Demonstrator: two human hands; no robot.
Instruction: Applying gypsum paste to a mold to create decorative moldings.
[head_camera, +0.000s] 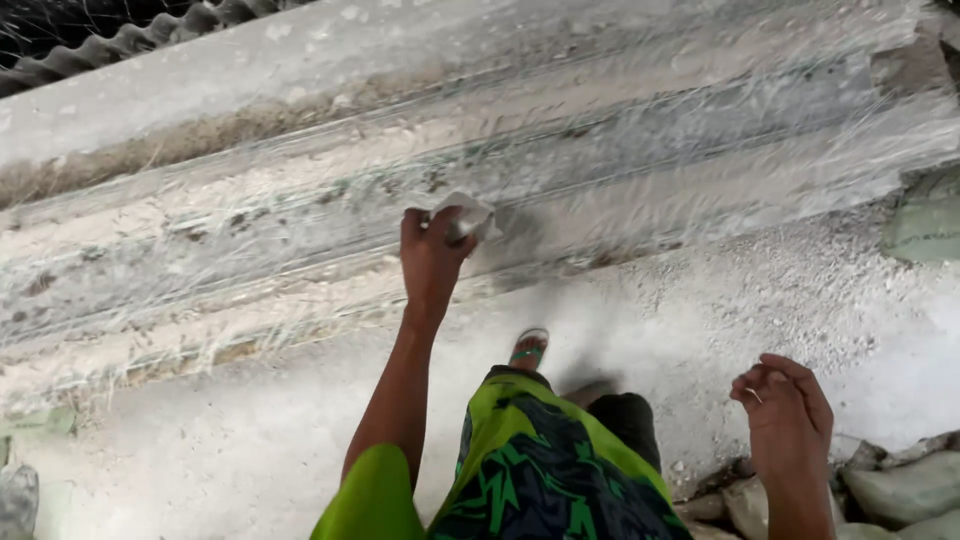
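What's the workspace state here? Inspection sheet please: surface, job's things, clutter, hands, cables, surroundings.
Surface: long grey moulded slab, ridged, dusty, scratched, crusted with white residue.
Job's things: crumpled white rag pressed on the slab.
Clutter: rubble at lower right; white grit on the floor.
Hands: left hand grips the rag; right hand free, fingers loosely curled, holds nothing.
Cables: nothing seen.
Surroundings: corrugated sheet at top left; green block at right edge; one sandalled foot below the slab.

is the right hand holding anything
No, the right hand hangs empty with loosely curled fingers above the dusty floor, while the left hand presses a pale cloth against the ridged moulding.
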